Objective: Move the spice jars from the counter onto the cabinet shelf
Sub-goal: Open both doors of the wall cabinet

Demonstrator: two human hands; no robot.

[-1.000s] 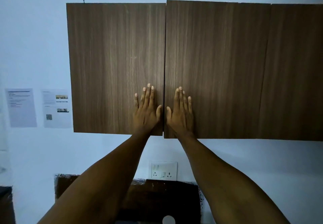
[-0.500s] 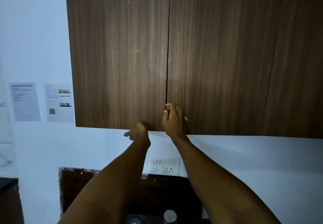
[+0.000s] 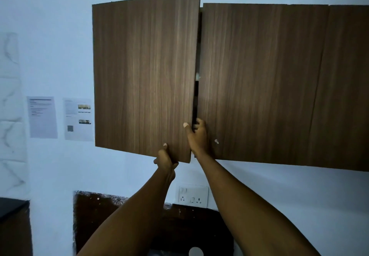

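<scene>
Left hand (image 3: 165, 158) grips the bottom edge of the brown wood-grain left cabinet door (image 3: 143, 76), ajar; right hand (image 3: 196, 135) curls fingers (image 3: 196, 124) round its free edge. A round white jar lid (image 3: 196, 251) sits below.

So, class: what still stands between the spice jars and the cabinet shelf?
The cabinet doors. The left door is only partly swung out, gripped by both hands; the right door is shut. The shelf itself is hidden.

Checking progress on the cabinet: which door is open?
The left door, swung ajar with both hands gripping it; the two doors to its right sit flush.
</scene>
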